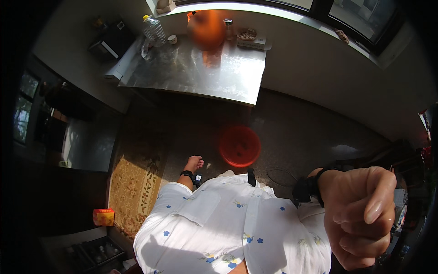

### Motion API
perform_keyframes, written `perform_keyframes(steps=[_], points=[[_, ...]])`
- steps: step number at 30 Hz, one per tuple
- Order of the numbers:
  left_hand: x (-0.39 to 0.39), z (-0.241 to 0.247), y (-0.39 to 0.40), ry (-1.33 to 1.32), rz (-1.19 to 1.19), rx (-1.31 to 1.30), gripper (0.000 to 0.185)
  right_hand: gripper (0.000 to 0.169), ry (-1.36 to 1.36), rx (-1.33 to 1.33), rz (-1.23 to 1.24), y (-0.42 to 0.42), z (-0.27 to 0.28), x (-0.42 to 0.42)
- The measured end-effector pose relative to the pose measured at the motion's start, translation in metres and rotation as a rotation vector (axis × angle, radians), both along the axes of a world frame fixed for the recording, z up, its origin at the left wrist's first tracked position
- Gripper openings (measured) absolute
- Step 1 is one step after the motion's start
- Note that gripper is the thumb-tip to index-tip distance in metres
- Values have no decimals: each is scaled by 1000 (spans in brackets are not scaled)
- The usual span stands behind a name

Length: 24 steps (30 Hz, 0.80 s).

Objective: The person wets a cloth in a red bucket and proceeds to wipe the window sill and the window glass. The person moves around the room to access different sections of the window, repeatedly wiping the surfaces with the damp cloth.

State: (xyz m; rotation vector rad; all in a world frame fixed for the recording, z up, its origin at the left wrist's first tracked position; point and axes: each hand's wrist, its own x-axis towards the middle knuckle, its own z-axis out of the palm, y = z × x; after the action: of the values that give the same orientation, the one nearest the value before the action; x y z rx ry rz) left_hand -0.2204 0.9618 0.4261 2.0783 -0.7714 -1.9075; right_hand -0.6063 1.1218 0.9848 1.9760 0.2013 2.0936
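Observation:
My left hand (195, 163) hangs low beside my body above the dark floor, its fingers loosely curled, with a dark band on the wrist. Close to the camera at the right, my right hand (366, 215) is raised with curled fingers; whether something small is inside the fist cannot be told. A black device is strapped to that wrist. A red plastic basin (240, 145) stands on the floor before me. Farther ahead is a metal-topped table (219, 80), and over its back part a blurred round orange object (207, 30) shows.
On the table are a clear plastic jug with yellow cap (154, 31), a white cup (172, 39), a glass jar (228, 28) and a basket of small items (247, 34). A patterned mat (133, 191) and a red-yellow box (103, 217) lie left. A thin cable loop (282, 176) lies right.

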Motion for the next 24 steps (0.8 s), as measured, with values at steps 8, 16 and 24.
perform_keyframes(steps=[8,16,24], points=[[-24,6,-46,-83,103,-62,11,44,-75,650,-269,-56,-26,-58],[-143,40,-100,-190,304,-677,17,28,-150,780,-126,-175,-90,-181],[-343,96,-160,-136,306,-946,22,13,-35,1150,-575,-257,-139,-364]])
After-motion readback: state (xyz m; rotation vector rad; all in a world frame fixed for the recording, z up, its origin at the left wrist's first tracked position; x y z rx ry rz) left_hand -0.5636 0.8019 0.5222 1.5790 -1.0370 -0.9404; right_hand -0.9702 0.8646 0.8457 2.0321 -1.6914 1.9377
